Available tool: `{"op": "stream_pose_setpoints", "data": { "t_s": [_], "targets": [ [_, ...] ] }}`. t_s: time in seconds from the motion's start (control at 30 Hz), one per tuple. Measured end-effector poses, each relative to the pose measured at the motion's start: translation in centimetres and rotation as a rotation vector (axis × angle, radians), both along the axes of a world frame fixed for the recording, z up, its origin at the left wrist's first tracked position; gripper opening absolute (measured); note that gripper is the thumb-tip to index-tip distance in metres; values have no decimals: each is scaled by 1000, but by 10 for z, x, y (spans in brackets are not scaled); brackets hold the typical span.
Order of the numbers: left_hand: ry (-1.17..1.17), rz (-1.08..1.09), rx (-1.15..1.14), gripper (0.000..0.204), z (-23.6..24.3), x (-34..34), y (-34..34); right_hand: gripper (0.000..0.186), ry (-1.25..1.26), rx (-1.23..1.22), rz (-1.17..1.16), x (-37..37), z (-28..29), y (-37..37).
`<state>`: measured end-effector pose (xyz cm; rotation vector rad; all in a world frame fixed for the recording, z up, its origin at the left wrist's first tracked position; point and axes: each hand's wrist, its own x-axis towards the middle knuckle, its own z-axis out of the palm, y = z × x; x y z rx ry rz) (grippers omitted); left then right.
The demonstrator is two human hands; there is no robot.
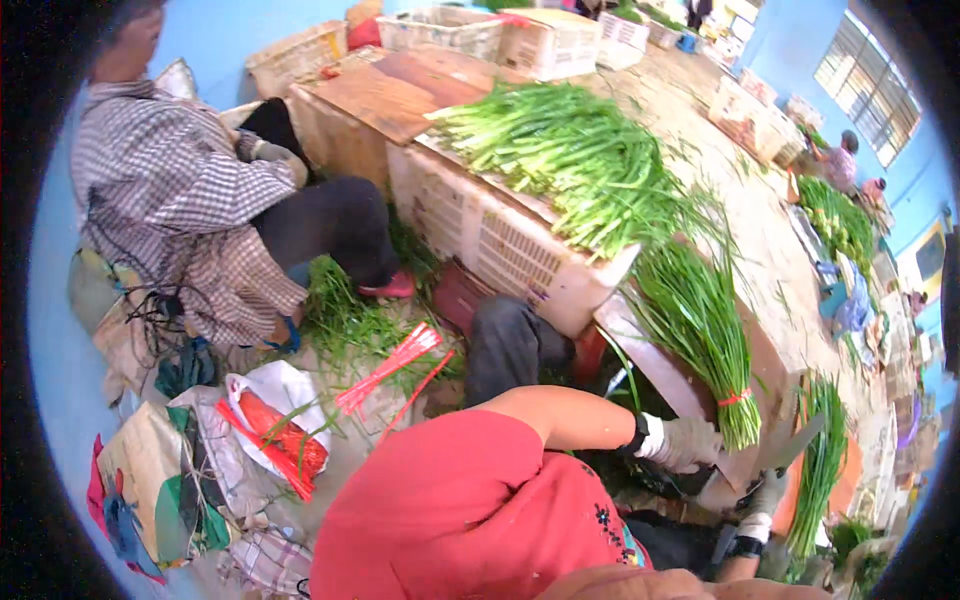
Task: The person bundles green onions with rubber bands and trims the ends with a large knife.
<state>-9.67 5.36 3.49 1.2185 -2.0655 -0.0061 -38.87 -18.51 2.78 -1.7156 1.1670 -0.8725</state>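
A bundle of long green chives (695, 325), bound by a red tie (735, 398), slopes over a board with its pale cut ends toward me. My left hand (688, 445), in a pale glove, is beside those ends, fingers stretched toward them; whether they touch is unclear. Lower right, my gloved right hand (765, 497) is closed round the handle of a knife (800, 440), its broad blade pointing up and away. Close behind the blade lies another bunch of chives (822, 470). The handle is mostly hidden by my fingers.
A large chive pile (580, 165) covers a white plastic crate (500, 250). At left sits a person in a checked shirt (175, 170). Red strips (390, 368) and scattered leaves (345, 305) lie on the floor. More crates (550, 45) line the far wall; others work at far right.
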Motion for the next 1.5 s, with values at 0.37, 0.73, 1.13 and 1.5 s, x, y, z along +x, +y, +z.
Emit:
{"op": "stream_pose_setpoints", "data": {
  "t_s": [0.37, 0.73, 1.13, 1.5],
  "targets": [
    [47, 18, 231, 35, 149, 21, -80, 22, -120, 357, 26, 38, -44, 4],
    [-238, -15, 361, 40, 109, -94, -197, 15, -72, 318, 95, 47, -45, 17],
    [-361, 201, 569, 138, 0, 143, -142, 30, 346, 342, 165, 51, -51, -3],
    [-177, 224, 380, 89, -21, 123, -173, 32, 450, 364, 128, 72, -28, 20]
  ]
}}
